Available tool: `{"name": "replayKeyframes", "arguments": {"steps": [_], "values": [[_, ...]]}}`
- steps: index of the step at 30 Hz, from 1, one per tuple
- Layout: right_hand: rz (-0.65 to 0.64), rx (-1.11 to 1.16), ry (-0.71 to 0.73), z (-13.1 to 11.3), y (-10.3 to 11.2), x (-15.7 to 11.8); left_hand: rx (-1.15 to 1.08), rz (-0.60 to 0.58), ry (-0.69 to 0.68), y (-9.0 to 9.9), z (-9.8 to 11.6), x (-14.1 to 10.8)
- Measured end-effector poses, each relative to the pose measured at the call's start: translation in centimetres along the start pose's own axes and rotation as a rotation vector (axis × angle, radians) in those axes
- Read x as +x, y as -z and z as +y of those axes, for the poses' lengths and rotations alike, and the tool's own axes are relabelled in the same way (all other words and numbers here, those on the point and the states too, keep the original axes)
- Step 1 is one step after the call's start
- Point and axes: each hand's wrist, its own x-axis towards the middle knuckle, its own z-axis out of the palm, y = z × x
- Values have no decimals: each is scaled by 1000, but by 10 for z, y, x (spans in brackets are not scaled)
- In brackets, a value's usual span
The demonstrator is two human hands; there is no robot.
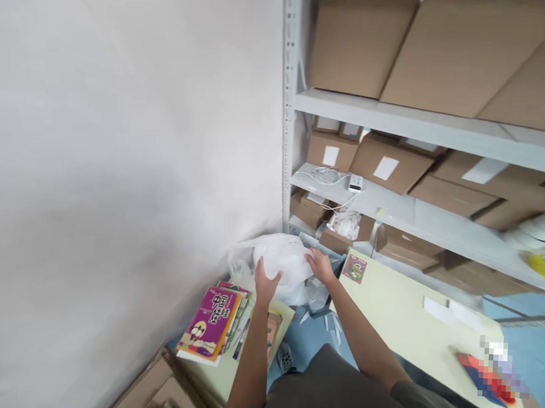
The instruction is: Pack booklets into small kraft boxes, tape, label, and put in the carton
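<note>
A bulging white plastic bag [284, 257] is between my two hands, by the wall in the corner. My left hand [266, 284] grips the near left side of it, thumb and fingers set apart against the plastic. On the right side, the fingers of my right hand [320, 266] are closed on the bag's edge. What the bag contains is hidden. More crumpled clear plastic [311, 293] lies beneath and beside it. Just below my left hand is a stack of books, with a purple book [209, 322] on top.
A grey metal shelf rack [423, 123] with cardboard boxes [363, 44] rises ahead and to the right. A pale yellow table [399, 314] bears a small card [355, 268] and white paper [449, 312]. An open cardboard box [157, 387] stands at lower left. Paper scraps [332, 326] litter the blue floor.
</note>
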Motion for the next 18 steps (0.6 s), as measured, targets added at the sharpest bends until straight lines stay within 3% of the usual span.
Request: {"name": "replayKeyframes", "arguments": {"steps": [3,7,10,14,16,18], "values": [[76,46,-170,31,50,-21,44,-157,95,-40,16,4],[207,101,-414,79,124,-66,88,-557,213,-103,46,-20],[300,102,-542,115,180,-108,-2,-824,233,-152,69,-62],[386,121,-639,162,243,-171,-185,-1053,352,-211,91,-130],[404,106,-690,185,268,-203,-231,-1129,407,-238,99,-160],[414,47,-768,209,291,-234,-286,-1115,431,-264,108,-183]]}}
